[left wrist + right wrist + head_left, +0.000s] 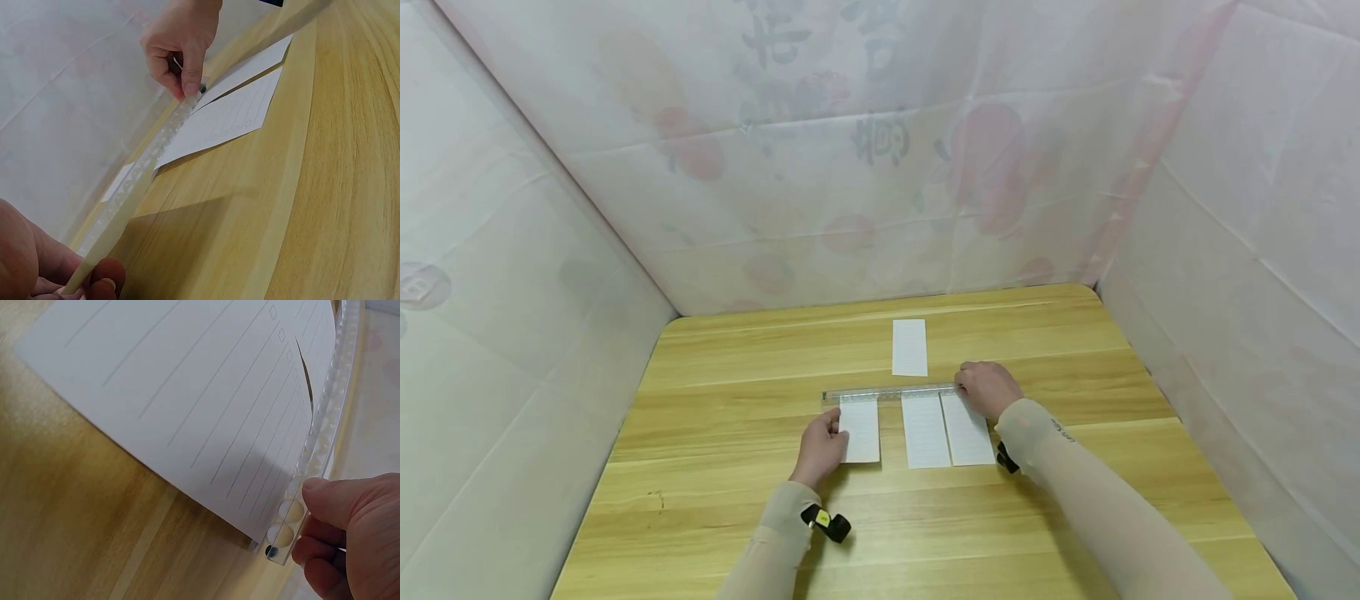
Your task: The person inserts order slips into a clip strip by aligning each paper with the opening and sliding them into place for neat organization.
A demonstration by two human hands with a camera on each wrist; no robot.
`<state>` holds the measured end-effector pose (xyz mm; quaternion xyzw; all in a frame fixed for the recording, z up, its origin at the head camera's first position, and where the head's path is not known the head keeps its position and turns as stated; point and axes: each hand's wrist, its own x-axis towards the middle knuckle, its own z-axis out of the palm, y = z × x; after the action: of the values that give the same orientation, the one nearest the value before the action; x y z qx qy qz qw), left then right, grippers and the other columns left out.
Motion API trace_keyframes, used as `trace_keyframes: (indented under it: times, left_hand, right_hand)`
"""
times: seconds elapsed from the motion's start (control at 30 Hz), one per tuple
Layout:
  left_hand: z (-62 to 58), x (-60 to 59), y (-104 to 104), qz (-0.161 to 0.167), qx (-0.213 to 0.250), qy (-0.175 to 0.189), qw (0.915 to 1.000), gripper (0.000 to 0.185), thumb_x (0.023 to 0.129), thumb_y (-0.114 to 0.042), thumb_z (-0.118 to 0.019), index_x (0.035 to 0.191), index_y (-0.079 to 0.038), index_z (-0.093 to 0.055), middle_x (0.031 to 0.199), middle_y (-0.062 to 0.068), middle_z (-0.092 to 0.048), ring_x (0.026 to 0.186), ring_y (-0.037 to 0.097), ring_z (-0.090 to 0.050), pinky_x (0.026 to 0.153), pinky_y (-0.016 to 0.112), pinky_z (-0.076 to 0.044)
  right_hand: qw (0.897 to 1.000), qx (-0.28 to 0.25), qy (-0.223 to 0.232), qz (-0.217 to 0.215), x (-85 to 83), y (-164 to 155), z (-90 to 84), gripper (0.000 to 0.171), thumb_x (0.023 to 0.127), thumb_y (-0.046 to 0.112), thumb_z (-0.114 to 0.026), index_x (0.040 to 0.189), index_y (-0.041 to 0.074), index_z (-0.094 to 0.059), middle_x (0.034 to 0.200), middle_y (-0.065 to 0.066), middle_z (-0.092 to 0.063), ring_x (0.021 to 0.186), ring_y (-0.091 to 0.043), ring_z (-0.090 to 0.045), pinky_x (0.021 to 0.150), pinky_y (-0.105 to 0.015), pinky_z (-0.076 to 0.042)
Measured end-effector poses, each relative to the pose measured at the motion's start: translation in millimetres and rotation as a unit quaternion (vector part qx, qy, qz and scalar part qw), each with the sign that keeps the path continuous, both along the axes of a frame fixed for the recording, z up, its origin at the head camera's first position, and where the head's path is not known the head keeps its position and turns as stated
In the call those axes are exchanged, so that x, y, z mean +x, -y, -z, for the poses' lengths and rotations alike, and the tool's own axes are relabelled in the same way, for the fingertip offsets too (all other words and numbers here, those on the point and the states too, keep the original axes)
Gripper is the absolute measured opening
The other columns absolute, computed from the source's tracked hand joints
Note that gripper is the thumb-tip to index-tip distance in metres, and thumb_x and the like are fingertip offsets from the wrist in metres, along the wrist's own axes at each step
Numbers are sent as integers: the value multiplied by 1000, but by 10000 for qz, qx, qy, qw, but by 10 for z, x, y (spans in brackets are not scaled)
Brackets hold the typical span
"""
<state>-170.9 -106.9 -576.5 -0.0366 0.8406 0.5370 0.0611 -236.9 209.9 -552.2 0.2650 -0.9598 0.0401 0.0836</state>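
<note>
A clear plastic ruler-like strip (pixel 891 392), with round shapes along it in the right wrist view, lies across the top edges of three white lined paper cards. My right hand (pixel 988 388) pinches its right end between thumb and fingers, above the rightmost card (pixel 967 433). My left hand (pixel 822 450) pinches the left card (pixel 861 433) by its left side. That card appears almost edge-on in the left wrist view. The middle card (pixel 927 433) lies beside the rightmost one with a narrow gap between. Rows of lines and small boxes show on a card (pixel 206 400).
A fourth white card (pixel 910 347) lies farther back on the wooden table (pixel 715 500). Pale patterned cloth walls (pixel 850 192) stand behind the table and on both sides. Each wrist wears a black strapped device (pixel 826 523).
</note>
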Motion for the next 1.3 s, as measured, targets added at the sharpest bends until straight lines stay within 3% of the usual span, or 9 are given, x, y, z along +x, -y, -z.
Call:
trace_keyframes:
  times: [0.87,1.3]
  left_hand:
    - [-41,-10,-121,82,239,131,9996,49,91,1,-55,138,8,-44,95,11,-57,69,14,-47,60,25,-42]
    - [-42,-16,-176,137,229,28,9996,48,90,2,-56,136,10,-46,95,10,-55,75,16,-48,67,28,-44]
  right_hand:
    - [9999,-41,-107,-57,-21,-7,31,11,86,7,-69,79,14,-73,76,3,-63,70,-14,-62,67,-33,-52]
    - [9999,9,-113,-47,-18,-9,19,9,85,7,-70,79,14,-73,76,3,-64,70,-15,-62,67,-34,-53]
